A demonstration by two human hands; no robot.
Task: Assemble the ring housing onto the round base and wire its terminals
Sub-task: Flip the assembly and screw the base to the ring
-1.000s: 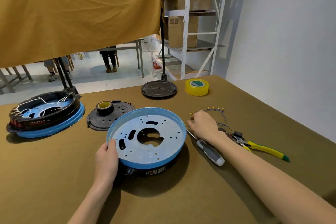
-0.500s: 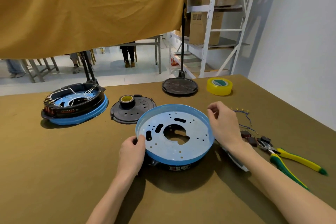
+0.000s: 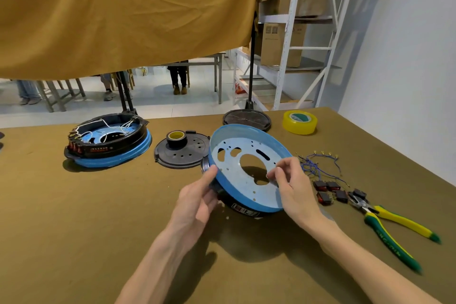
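Observation:
A round blue base (image 3: 243,173) with a perforated pale inner plate is tilted up on its near edge at the table's middle. A black ring housing (image 3: 244,210) with a label shows beneath its lower rim. My left hand (image 3: 198,198) grips the base's left rim. My right hand (image 3: 291,186) holds the base's right side, fingertips on the inner plate. Blue wires with gold terminals (image 3: 318,163) lie to the right. Small black and red switches (image 3: 330,191) sit beside them.
A finished wired assembly (image 3: 108,140) stands at the back left. A black perforated disc (image 3: 182,152) carries a black tape roll (image 3: 175,138). Yellow tape (image 3: 299,122) and a stand's round foot (image 3: 246,118) sit at the back. Green-yellow pliers (image 3: 385,224) lie right.
The base has been lifted and tilted up toward me from lying flat. My right hand moved from the wires onto the base. The camera view shifted left.

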